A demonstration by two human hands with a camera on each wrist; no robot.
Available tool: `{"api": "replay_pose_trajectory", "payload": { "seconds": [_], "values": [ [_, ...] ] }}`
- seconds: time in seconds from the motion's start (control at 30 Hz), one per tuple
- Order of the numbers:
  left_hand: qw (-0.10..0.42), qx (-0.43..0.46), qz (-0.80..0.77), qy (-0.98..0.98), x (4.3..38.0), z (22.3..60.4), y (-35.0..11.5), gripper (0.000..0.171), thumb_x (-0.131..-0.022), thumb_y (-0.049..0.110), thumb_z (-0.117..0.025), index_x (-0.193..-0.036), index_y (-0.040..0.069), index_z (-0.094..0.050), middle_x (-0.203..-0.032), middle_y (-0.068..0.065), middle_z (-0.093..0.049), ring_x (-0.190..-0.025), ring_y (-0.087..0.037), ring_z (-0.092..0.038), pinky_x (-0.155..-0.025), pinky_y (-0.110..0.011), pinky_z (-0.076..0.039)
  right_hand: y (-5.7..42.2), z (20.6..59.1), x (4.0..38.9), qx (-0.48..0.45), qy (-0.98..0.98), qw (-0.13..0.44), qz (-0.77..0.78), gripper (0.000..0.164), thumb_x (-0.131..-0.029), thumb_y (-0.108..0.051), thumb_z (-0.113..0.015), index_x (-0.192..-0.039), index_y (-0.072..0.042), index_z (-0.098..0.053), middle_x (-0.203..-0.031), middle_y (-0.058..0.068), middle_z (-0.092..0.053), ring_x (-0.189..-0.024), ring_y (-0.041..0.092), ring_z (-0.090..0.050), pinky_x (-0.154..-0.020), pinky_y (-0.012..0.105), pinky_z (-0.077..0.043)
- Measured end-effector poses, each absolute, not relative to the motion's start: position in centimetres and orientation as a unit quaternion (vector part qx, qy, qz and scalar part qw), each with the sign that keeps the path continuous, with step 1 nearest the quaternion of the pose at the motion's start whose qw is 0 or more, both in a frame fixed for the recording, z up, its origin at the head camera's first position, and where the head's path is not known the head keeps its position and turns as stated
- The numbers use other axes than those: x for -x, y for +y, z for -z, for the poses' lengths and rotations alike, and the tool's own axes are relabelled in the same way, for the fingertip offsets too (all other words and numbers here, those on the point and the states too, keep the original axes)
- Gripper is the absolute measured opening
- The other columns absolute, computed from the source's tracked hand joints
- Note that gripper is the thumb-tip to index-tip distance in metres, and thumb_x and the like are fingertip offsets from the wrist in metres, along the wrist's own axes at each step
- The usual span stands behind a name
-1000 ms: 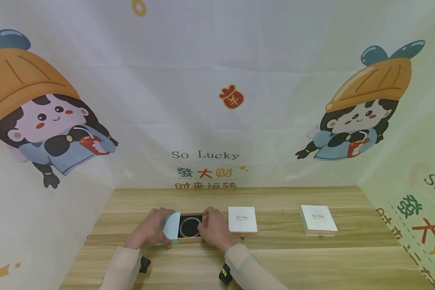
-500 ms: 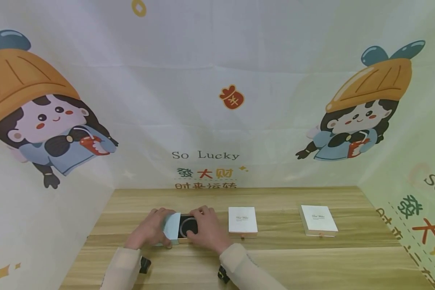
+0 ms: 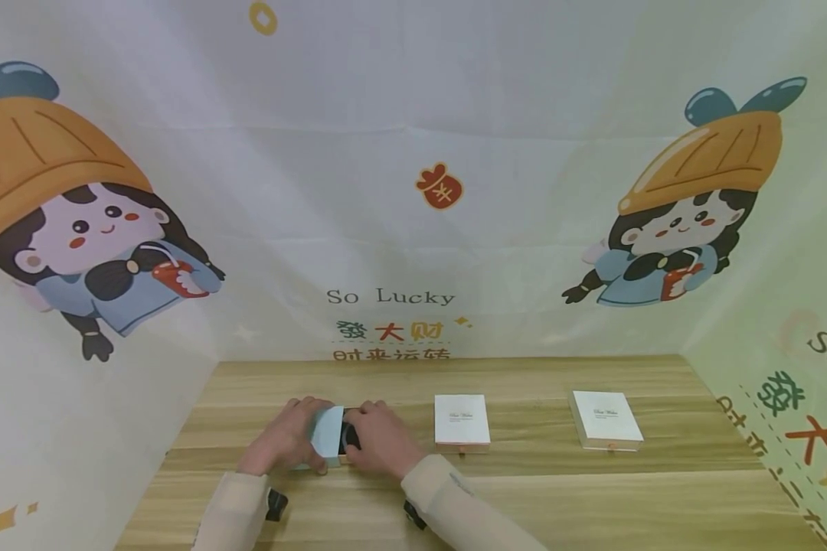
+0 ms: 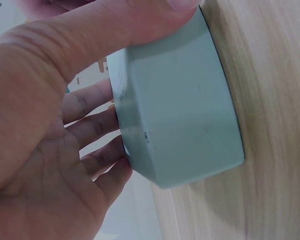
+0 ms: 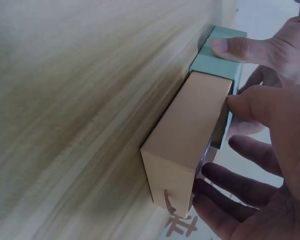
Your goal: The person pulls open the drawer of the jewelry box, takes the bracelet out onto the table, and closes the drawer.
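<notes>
My left hand [image 3: 288, 435] holds the pale blue-green sleeve [image 3: 327, 436] of a drawer-style gift box, thumb on the near side and fingers across the far side. From the sleeve's right end a peach drawer [image 5: 185, 120] with a ribbon tab sticks out, its inside black. A pale ring-shaped bangle [image 3: 345, 438] lies in the drawer, mostly hidden by my right hand [image 3: 380, 440]. In the right wrist view, the right thumb touches the drawer's edge near the sleeve while the other fingers extend loosely over the opening; whether they touch the bangle, I cannot tell.
A white box [image 3: 461, 419] with printed lettering stands just right of my right hand. Another white box [image 3: 606, 419] sits farther right. All stand on a wood-grain table [image 3: 524, 505], bordered by printed cloth walls [image 3: 510, 229] at the back and sides.
My right hand has moved left from the drawer's outer end to over the bangle, covering more of it. The left hand and the sleeve have stayed in place.
</notes>
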State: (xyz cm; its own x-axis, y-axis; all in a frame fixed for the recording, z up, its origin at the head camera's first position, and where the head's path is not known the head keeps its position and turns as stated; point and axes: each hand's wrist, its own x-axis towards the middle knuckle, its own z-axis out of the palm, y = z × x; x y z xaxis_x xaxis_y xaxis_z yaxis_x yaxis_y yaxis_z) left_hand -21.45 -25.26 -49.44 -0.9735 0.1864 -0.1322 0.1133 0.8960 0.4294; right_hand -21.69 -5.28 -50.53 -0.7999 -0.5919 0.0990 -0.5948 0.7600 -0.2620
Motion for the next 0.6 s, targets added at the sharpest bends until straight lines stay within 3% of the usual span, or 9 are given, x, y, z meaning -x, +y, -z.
{"api": "replay_pose_trajectory", "payload": {
  "seconds": [0.27, 0.6],
  "values": [
    [0.078, -0.076, -0.218, 0.970, 21.4, 49.5, -25.3, 0.100, -0.048, 0.013, -0.102, -0.138, 0.013, -0.060, -0.129, -0.006, -0.063, -0.113, -0.026, -0.053, -0.095, -0.052, -0.053, -6.3, 49.8, 22.2, -0.315, -0.944, -0.004, -0.100, 0.044, -0.093, -0.037, -0.075, -0.130, -0.016, -0.068, -0.112, 0.005, -0.068, -0.092, 0.017, -0.055, -0.077, 0.024, -0.052],
    [0.078, -0.070, -0.220, 0.970, 21.3, 49.5, -25.2, 0.099, -0.048, 0.011, -0.101, -0.138, 0.013, -0.060, -0.129, -0.006, -0.062, -0.112, -0.025, -0.052, -0.093, -0.049, -0.052, -7.2, 48.5, 22.5, -0.314, -0.949, -0.013, -0.026, 0.032, -0.088, -0.039, -0.080, -0.108, -0.015, -0.076, -0.101, 0.004, -0.067, -0.088, 0.017, -0.055, -0.076, 0.025, -0.053]
  ]
}}
